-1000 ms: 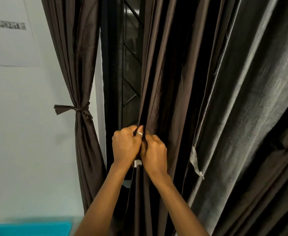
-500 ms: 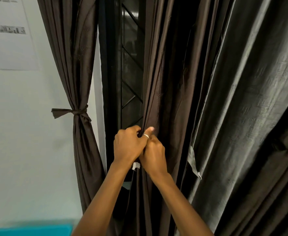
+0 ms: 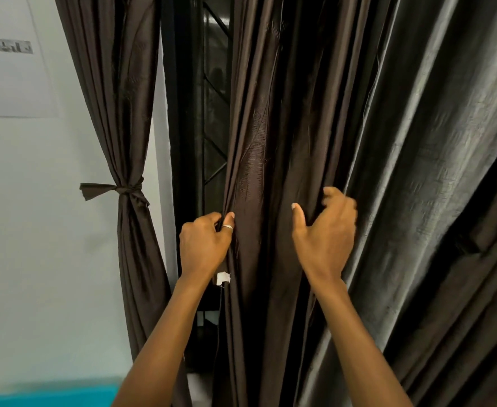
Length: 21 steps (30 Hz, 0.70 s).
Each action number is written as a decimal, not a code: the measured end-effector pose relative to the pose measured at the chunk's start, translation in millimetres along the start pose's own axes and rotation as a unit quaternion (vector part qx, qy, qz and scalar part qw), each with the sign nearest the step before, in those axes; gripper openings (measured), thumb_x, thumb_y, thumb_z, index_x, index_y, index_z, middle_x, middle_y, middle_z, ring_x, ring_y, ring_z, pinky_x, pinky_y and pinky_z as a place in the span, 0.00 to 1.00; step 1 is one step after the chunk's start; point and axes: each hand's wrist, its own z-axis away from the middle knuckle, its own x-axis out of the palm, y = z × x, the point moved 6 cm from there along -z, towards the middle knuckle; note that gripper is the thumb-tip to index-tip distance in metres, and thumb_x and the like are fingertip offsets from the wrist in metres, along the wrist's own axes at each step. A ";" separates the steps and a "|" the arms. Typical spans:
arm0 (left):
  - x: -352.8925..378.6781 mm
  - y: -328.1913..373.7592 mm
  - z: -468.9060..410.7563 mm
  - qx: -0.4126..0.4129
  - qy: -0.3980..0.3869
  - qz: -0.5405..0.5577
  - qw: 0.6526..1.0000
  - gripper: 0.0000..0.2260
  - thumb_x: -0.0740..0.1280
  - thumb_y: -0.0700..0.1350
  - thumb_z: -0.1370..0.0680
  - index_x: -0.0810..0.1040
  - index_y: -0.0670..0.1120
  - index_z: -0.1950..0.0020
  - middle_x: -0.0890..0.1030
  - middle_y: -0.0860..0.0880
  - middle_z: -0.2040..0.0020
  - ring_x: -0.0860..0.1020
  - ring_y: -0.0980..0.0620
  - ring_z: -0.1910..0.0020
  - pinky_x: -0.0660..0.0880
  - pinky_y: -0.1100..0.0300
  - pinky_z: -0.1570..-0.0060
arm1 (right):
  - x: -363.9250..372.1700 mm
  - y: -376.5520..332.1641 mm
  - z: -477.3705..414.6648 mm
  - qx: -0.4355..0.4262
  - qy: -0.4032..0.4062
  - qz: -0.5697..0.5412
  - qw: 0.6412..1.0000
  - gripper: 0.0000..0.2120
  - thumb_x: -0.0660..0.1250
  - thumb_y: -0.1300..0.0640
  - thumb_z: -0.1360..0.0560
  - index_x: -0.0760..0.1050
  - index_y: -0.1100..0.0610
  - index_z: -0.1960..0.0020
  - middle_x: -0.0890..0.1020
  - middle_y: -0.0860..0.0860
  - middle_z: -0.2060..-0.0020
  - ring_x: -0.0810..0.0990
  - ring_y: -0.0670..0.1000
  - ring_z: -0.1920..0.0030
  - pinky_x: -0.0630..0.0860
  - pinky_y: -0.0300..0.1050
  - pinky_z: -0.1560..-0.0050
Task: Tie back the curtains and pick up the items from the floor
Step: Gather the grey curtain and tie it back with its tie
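A dark brown curtain [image 3: 259, 160] hangs loose in the middle and right of the head view. My left hand [image 3: 204, 245], with a ring on the thumb, pinches the curtain's left edge just above a small white tag [image 3: 223, 278]. My right hand [image 3: 325, 233] is further right, fingers curled into the folds, thumb up and apart from the cloth. At the left a second brown curtain [image 3: 118, 98] is gathered and bound by a knotted brown tie [image 3: 123, 190]. No items on the floor are in view.
A dark window with a black metal grille [image 3: 212, 113] shows between the curtains. A white wall [image 3: 35, 230] carries a paper sheet [image 3: 9, 54] at the top left. A turquoise surface [image 3: 47, 393] lies at the bottom left.
My hands were together at the curtain's left edge. The right hand has moved right across the cloth, spreading the fold between them. The left hand stays on the edge.
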 end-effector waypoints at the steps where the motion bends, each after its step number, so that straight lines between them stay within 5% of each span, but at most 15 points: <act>1: 0.7 0.4 0.2 0.002 0.001 0.000 1.000 0.24 0.68 0.52 0.20 0.64 0.48 0.73 0.65 0.52 0.78 0.64 0.55 0.80 0.64 0.66 0.75 | 5.7 9.7 -2.5 0.025 -0.028 -0.019 0.999 0.23 0.72 0.48 0.24 0.70 0.56 0.34 0.79 0.52 0.48 0.79 0.54 0.48 0.79 0.52 0.50; 5: -0.9 -4.4 -0.5 0.000 0.004 0.008 1.000 0.24 0.67 0.53 0.19 0.65 0.46 0.72 0.67 0.50 0.78 0.67 0.52 0.79 0.57 0.67 0.76 | 2.2 36.6 1.8 0.063 -0.027 -0.020 0.997 0.10 0.69 0.53 0.21 0.75 0.57 0.44 0.81 0.53 0.55 0.82 0.56 0.56 0.78 0.51 0.59; 9: -5.3 -1.5 3.0 0.008 0.016 0.008 1.000 0.25 0.68 0.52 0.20 0.62 0.50 0.73 0.65 0.53 0.78 0.65 0.54 0.79 0.57 0.67 0.76 | -11.7 23.6 31.6 0.000 0.001 -0.022 1.000 0.07 0.70 0.58 0.22 0.78 0.60 0.46 0.80 0.54 0.56 0.79 0.51 0.61 0.70 0.42 0.62; 17: 6.7 15.7 14.6 0.012 -0.015 0.034 0.999 0.24 0.67 0.54 0.20 0.67 0.47 0.72 0.67 0.51 0.79 0.69 0.52 0.79 0.60 0.64 0.76 | 37.7 -14.9 75.3 -0.030 -0.132 -0.109 0.985 0.06 0.69 0.57 0.21 0.79 0.57 0.45 0.80 0.49 0.54 0.79 0.45 0.58 0.71 0.32 0.58; 21: 8.9 18.7 17.3 0.014 -0.023 0.054 0.998 0.23 0.67 0.53 0.20 0.69 0.48 0.72 0.69 0.52 0.79 0.70 0.53 0.78 0.61 0.65 0.76 | 61.0 -23.9 80.0 -0.019 -0.188 -0.158 0.969 0.04 0.66 0.56 0.19 0.79 0.55 0.47 0.79 0.47 0.55 0.79 0.43 0.59 0.77 0.39 0.58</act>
